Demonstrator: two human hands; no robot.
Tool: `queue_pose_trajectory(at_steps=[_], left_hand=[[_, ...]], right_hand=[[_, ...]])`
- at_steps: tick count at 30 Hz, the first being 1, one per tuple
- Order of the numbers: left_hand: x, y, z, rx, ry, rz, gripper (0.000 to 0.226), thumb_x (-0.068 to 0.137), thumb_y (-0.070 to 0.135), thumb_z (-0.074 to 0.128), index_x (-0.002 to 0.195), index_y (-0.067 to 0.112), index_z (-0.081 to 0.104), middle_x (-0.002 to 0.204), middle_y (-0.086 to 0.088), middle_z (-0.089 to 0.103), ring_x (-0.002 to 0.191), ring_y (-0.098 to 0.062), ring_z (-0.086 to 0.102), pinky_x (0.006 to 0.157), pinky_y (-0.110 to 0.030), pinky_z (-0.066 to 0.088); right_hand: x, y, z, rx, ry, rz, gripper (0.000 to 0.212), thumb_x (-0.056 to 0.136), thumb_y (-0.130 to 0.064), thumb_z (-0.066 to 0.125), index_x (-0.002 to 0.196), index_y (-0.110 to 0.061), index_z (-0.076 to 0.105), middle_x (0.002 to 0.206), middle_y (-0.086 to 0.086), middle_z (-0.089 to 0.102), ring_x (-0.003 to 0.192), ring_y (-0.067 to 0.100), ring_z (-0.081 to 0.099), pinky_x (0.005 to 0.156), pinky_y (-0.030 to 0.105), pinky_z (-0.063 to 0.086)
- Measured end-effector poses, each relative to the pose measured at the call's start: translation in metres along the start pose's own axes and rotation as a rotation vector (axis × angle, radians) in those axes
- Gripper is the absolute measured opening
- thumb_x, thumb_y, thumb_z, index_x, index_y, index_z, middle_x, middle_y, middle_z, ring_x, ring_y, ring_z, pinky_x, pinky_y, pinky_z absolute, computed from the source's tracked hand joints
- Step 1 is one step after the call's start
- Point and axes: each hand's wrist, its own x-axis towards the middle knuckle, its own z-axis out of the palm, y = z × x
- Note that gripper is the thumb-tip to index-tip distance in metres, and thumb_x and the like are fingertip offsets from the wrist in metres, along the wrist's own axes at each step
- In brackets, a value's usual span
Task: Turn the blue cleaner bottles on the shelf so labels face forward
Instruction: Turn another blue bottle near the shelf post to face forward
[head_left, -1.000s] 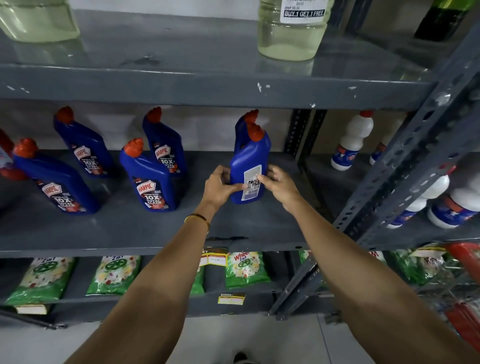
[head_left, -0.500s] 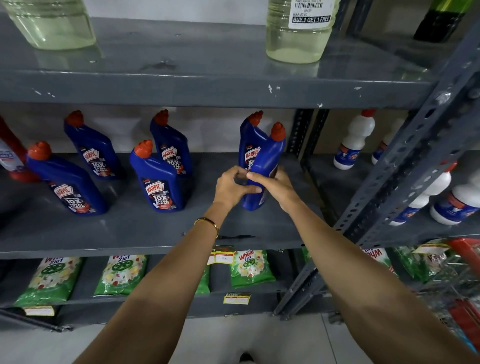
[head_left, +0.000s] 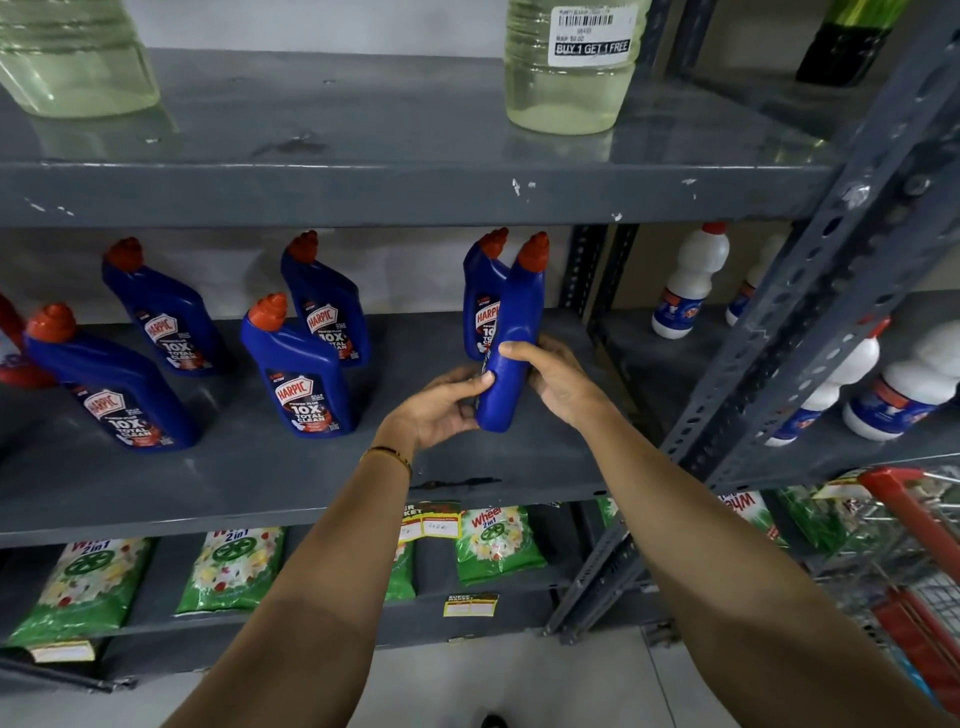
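Several blue cleaner bottles with red caps stand on the grey middle shelf (head_left: 260, 483). One blue bottle (head_left: 514, 322) is held between both hands, its narrow side toward me and its label out of sight. My left hand (head_left: 441, 405) grips its lower left side. My right hand (head_left: 556, 374) wraps its right side. Right behind it stands another blue bottle (head_left: 480, 301) with its label facing forward. To the left, three more blue bottles (head_left: 306, 374) (head_left: 327, 306) (head_left: 166, 317) show their labels, and a fourth (head_left: 109, 384) stands at the far left.
White bottles (head_left: 691, 280) stand on the neighbouring shelf to the right, past a perforated grey upright (head_left: 810, 312). Clear jugs (head_left: 571, 67) sit on the shelf above. Green detergent packs (head_left: 498, 540) lie on the shelf below. A red shopping trolley (head_left: 914, 535) is at lower right.
The held bottle has turned: a second ago its back label faced me, now only its narrow blue side shows. Both hands have kept hold of it.
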Motion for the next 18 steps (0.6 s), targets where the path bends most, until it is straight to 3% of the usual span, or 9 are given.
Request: queue_pose_trajectory(at_steps=[6, 10, 14, 18], left_hand=[[0.007, 0.002, 0.007, 0.092, 0.082, 0.006, 0.074, 0.063, 0.028, 0.077, 0.129, 0.015, 0.045, 0.118, -0.006, 0.063, 0.107, -0.024, 0.062, 0.085, -0.037, 0.054], [0.013, -0.001, 0.018, 0.122, 0.272, 0.058, 0.071, 0.062, 0.019, 0.082, 0.12, 0.015, 0.042, 0.113, -0.001, 0.061, 0.098, -0.018, 0.064, 0.072, -0.031, 0.057], [0.017, -0.001, 0.021, 0.267, 0.472, 0.134, 0.075, 0.051, 0.02, 0.088, 0.11, 0.016, 0.042, 0.108, 0.0, 0.061, 0.09, -0.013, 0.064, 0.059, -0.026, 0.055], [0.021, 0.004, 0.009, 0.51, 0.557, 0.184, 0.071, 0.051, 0.014, 0.088, 0.109, 0.01, 0.048, 0.112, -0.008, 0.063, 0.101, -0.023, 0.062, 0.087, -0.039, 0.054]], right_hand=[[0.005, -0.008, -0.001, -0.047, 0.0, 0.023, 0.038, 0.069, -0.028, 0.074, 0.105, -0.018, 0.068, 0.101, 0.002, 0.074, 0.097, 0.018, 0.068, 0.08, 0.031, 0.056], [0.007, -0.008, 0.002, -0.131, 0.062, 0.017, 0.041, 0.064, -0.032, 0.078, 0.102, -0.025, 0.068, 0.101, 0.002, 0.074, 0.097, 0.021, 0.069, 0.084, 0.036, 0.056], [0.008, -0.009, -0.004, -0.223, 0.064, -0.022, 0.045, 0.067, -0.024, 0.079, 0.109, -0.028, 0.063, 0.107, -0.003, 0.071, 0.099, 0.016, 0.067, 0.079, 0.029, 0.056], [0.009, -0.009, -0.011, -0.264, 0.022, 0.008, 0.048, 0.068, -0.013, 0.079, 0.105, -0.037, 0.059, 0.106, -0.01, 0.068, 0.1, 0.007, 0.065, 0.077, 0.021, 0.051]])
